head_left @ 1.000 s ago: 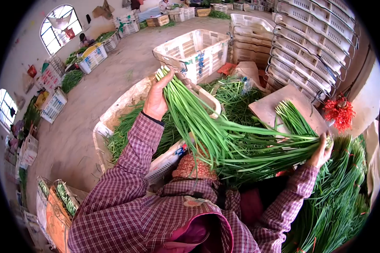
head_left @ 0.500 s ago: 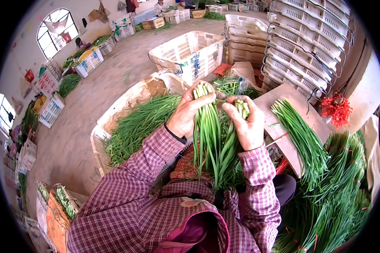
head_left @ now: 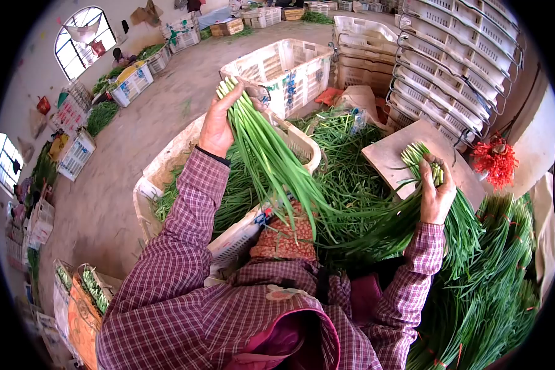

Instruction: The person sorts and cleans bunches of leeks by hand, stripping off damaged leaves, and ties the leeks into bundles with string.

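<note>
Left hand (head_left: 220,126), upper centre: gripping chive-like bunch (head_left: 271,163) near pale ends (head_left: 229,86). Right hand (head_left: 436,192), centre right: gripping second bunch (head_left: 396,225). Advisable: ends level, leaves (head_left: 293,194) untangled.

No legible text, only unreadable blue marks (head_left: 291,87) on a white crate (head_left: 315,77)

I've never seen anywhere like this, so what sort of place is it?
Probably a vegetable packing shed: it has a tall stack of crates and a heap of tied green bundles, and the left hand and right hand each hold long green stalks.
</note>
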{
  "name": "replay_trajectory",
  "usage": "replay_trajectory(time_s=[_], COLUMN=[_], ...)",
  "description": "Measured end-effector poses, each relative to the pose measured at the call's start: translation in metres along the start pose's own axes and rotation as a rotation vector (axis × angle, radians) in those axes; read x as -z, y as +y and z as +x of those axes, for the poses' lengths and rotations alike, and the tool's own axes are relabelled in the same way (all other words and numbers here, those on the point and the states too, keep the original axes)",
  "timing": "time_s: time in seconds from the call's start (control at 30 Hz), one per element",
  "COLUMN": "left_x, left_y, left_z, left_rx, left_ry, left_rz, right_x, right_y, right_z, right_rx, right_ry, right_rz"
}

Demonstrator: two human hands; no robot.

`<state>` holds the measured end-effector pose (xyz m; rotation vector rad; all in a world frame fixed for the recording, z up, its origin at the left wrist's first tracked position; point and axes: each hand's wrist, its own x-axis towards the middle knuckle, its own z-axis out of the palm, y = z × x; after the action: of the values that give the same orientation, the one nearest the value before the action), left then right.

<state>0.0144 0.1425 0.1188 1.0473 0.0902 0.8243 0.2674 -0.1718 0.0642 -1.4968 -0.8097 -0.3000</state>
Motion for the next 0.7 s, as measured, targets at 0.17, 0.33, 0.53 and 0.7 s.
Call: replay_trajectory(time_s=[0.17, 0.33, 0.53, 0.7], left_x=[-0.013, -0.038, -0.060, -0.090], left_y=[-0.012, -0.029, -0.051, -0.072], left_z=[0.001, 0.002, -0.011, -0.029], left_rx=[0.074, 0.174, 0.354, 0.433], left_ry=[-0.203, -0.192, -0.261, -0.232], left_rz=[0.009, -0.028, -0.161, -0.104], right_x=[-0.017, -0.040, -0.060, -0.094], right_y=[-0.019, -0.050, -0.067, -0.075], right_z=[-0.005, -0.008, -0.006, 0.002], right_rx=[0.051, -0.087, -0.265, -0.143], right_ry=[-0.164, -0.291, -0.406, -0.459], right_rz=[0.154, 0.287, 0.463, 0.535])
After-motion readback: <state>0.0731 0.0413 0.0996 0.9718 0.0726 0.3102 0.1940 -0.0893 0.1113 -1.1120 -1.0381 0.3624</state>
